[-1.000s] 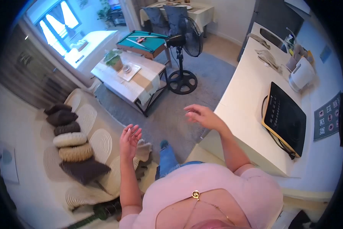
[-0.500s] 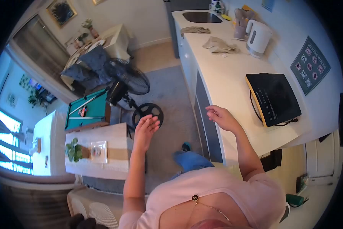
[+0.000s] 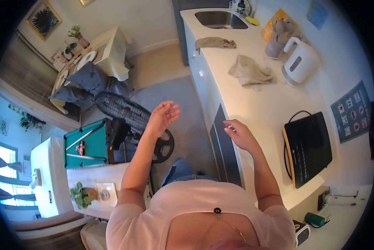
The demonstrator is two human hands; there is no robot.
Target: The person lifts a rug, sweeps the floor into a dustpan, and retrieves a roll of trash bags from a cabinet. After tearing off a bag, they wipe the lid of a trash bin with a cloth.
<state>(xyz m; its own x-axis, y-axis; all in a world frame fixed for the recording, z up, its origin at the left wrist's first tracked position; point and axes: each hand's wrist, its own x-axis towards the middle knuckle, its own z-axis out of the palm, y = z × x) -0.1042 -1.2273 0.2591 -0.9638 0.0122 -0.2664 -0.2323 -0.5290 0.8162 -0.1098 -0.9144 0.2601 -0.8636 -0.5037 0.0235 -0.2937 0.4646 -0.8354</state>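
Note:
My left hand (image 3: 162, 119) is raised in front of me over the grey carpet, fingers loosely apart with nothing in them. Close to the counter's front edge hovers my right hand (image 3: 240, 134), empty, its fingers slightly bent. Neither hand touches anything. The white counter (image 3: 262, 109) lies just beyond my right hand, with a crumpled beige cloth (image 3: 248, 71) on it. Right of that hand sits a black portable cooktop (image 3: 307, 149) with its cord beside it. A black fan (image 3: 124, 110) stands to the left of my left hand.
Along the counter are a white kettle (image 3: 300, 62), a utensil holder (image 3: 275, 46), a folded cloth (image 3: 216, 43) and a sink (image 3: 221, 20). To the left stand a small pool table (image 3: 87, 155), a potted plant (image 3: 80, 196) and a dining table (image 3: 116, 52).
My view has shifted forward along the counter, so the kettle, cloths and sink appear closer. Both hands stay raised and empty; my left hand sits a little higher in view.

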